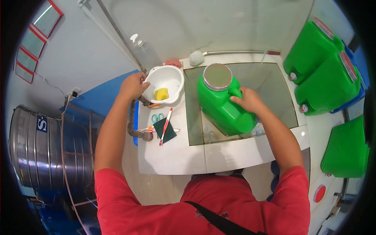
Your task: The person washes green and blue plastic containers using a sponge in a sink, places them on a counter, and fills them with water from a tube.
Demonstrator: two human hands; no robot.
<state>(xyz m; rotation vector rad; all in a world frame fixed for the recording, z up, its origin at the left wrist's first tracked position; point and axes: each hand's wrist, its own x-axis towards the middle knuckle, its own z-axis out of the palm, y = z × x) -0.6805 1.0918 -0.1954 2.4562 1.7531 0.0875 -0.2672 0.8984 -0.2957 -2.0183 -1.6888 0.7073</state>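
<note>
My right hand (pixel 246 98) is closed around the handle of a green plastic water jug (pixel 224 108), which stands tilted in a tiled sink basin (pixel 194 126). The jug's wide round mouth (pixel 217 77) faces up towards me. At the left rim of a white plastic bowl (pixel 173 70), my left hand (pixel 135 85) hovers beside the pipe, fingers curled; part of it hides the pipe fitting, and whether it touches anything cannot be told. A yellow sponge (pixel 161 94) lies in the bowl. Below the bowl are a red-and-white toothbrush (pixel 166 126), a dark green scouring pad (pixel 170 135) and teal-handled scissors (pixel 157 118).
A long-handled brush (pixel 241 52) lies along the sink's back ledge, near a pink cloth (pixel 173 63) and a pump bottle (pixel 145 51). More green jugs (pixel 327 82) stand at the right. A grey pipe (pixel 131 120) bends beside the counter's left edge. A steel tank (pixel 53 147) is farther left.
</note>
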